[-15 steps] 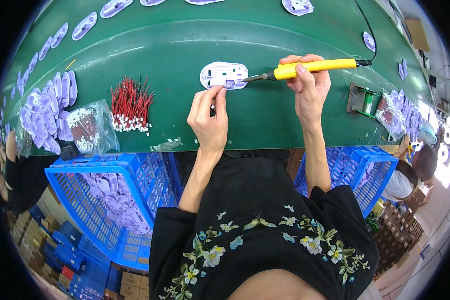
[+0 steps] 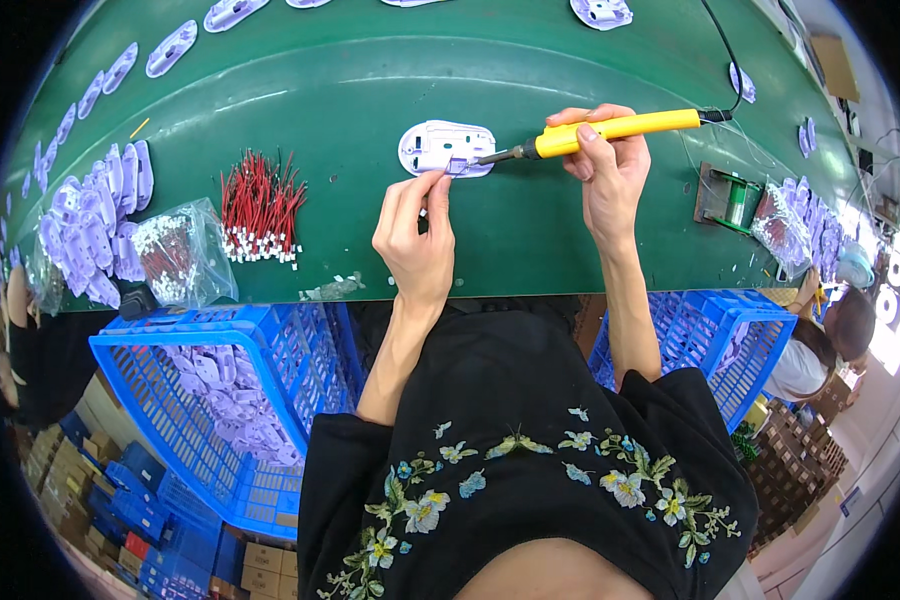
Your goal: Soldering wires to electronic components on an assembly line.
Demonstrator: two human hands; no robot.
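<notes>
A white-lilac oval plastic housing (image 2: 432,140) lies on the green table in front of me. My left hand (image 2: 416,235) is closed in a pinch at its lower edge, holding what looks like a thin wire; most of it is hidden by the fingers. My right hand (image 2: 610,170) grips a yellow soldering iron (image 2: 620,128) like a pen, its dark tip pointing left and resting on or just over the housing's lower right part. I cannot tell if the tip touches the wire.
Red wires with white connectors (image 2: 260,210) lie left, beside a plastic bag of more wires (image 2: 182,255) and piled housings (image 2: 90,230). A solder spool on a stand (image 2: 736,203) is at right. Blue crates (image 2: 260,335) stand below the table edge. More housings line the far side.
The soldering iron and my right hand have shifted slightly left, bringing the tip further over the housing. My left hand has stayed nearly still.
</notes>
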